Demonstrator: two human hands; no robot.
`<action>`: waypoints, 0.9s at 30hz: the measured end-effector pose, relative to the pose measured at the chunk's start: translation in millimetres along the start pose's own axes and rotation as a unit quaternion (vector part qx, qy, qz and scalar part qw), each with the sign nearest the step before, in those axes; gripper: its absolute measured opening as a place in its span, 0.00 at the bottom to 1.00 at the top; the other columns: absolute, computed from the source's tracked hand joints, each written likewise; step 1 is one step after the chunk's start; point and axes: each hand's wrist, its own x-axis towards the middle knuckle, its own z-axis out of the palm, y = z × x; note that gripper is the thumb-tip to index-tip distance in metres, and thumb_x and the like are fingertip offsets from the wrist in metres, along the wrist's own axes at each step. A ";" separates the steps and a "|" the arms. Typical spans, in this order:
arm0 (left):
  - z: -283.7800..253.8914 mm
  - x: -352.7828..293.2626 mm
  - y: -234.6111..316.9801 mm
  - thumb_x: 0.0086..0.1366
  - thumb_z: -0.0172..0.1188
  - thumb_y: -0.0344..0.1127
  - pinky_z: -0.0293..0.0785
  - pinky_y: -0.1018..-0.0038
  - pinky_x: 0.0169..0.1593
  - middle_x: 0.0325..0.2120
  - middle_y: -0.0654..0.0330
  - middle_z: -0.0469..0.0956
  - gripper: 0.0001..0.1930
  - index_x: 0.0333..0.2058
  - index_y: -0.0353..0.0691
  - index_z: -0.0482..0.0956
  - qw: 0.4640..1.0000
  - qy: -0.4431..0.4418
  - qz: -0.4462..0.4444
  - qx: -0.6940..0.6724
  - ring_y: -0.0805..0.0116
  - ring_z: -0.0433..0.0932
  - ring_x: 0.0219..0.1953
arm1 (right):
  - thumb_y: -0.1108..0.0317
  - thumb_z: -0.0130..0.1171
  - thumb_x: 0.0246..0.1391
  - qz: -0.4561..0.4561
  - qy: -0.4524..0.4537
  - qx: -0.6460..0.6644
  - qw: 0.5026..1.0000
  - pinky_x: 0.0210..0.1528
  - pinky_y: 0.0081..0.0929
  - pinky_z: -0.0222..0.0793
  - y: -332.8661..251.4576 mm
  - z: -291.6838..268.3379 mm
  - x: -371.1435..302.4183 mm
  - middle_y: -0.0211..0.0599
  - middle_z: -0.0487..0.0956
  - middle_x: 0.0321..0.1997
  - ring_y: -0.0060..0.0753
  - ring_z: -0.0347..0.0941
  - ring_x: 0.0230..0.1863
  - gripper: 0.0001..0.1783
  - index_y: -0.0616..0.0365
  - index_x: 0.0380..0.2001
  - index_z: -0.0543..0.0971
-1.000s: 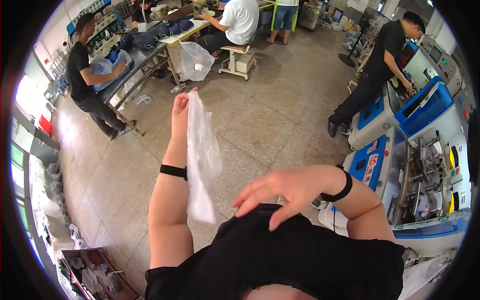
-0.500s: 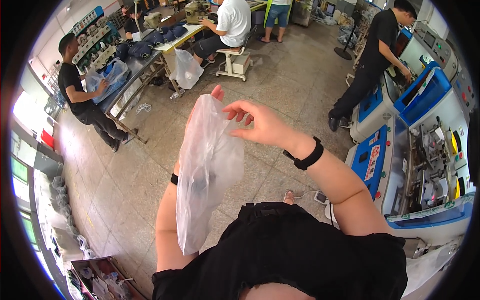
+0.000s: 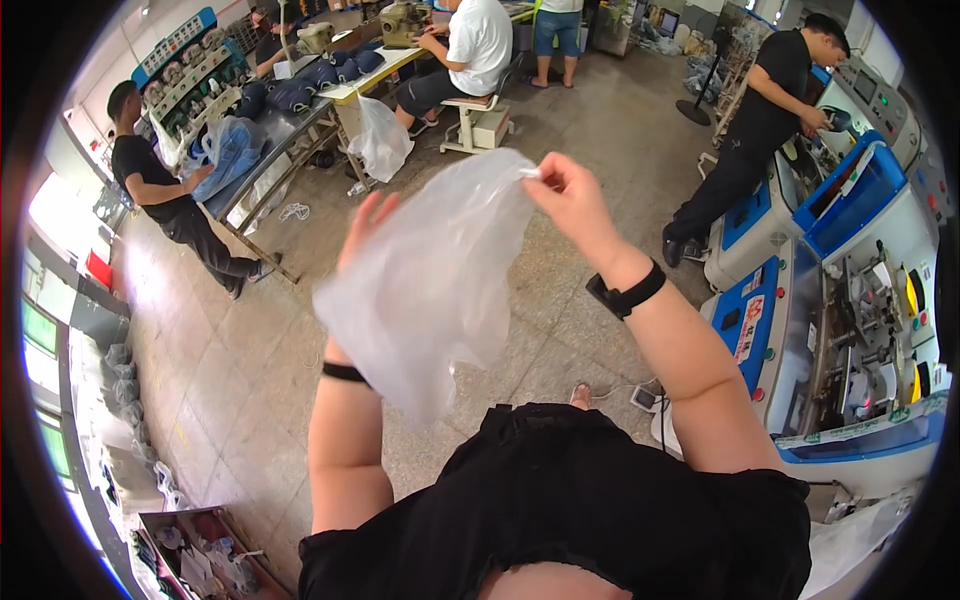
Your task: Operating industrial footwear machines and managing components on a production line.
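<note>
A thin, whitish translucent plastic bag (image 3: 430,280) hangs spread out in front of me at chest height, its lower edge ragged. My right hand (image 3: 575,200) pinches the bag's upper right corner between thumb and fingers. Behind the bag's left side is my left hand (image 3: 368,225); its fingers stick out past the edge, stretched and apart, while the bag hides its palm. Whether the left hand touches the plastic I cannot tell. Each wrist wears a black band.
Blue-and-white machines (image 3: 745,310) line the right, where a person in black (image 3: 775,100) works. A long table (image 3: 275,135) with dark-blue goods stands at far left, beside another person (image 3: 155,170). A seated person (image 3: 480,50) is at a sewing machine. An open box (image 3: 215,550) of scraps sits lower left.
My right hand has moved right and up and now pinches the bag's corner, pulling it out wide. The bag, earlier hanging narrow over my left hand, has swung open across the view.
</note>
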 end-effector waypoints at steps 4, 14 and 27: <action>-52.2 -14.3 16.3 0.65 0.45 0.64 0.61 0.58 0.64 0.61 0.47 0.63 0.41 0.62 0.32 0.58 0.982 -0.156 0.018 -0.106 0.55 0.61 0.64 | 0.70 0.62 0.47 -0.007 0.117 -0.108 0.987 0.26 0.22 0.62 19.4 -36.7 13.7 0.29 0.71 0.18 0.20 0.63 0.21 0.10 0.60 0.23 0.70; -26.9 25.6 35.2 0.62 0.62 0.39 0.70 0.81 0.35 0.27 0.66 0.78 0.13 0.36 0.34 0.79 0.901 0.136 0.106 0.398 0.79 0.73 0.28 | 0.67 0.58 0.54 0.111 0.110 0.055 0.986 0.30 0.21 0.69 13.6 -61.6 39.4 0.30 0.76 0.28 0.21 0.73 0.30 0.08 0.58 0.28 0.72; 15.8 47.6 97.7 0.64 0.60 0.42 0.71 0.77 0.46 0.39 0.64 0.78 0.24 0.55 0.35 0.71 0.918 -0.080 -0.001 0.388 0.78 0.75 0.39 | 0.60 0.58 0.58 -0.039 0.079 -0.151 0.985 0.31 0.17 0.63 -34.5 -90.6 69.2 0.25 0.77 0.23 0.15 0.69 0.27 0.12 0.58 0.35 0.75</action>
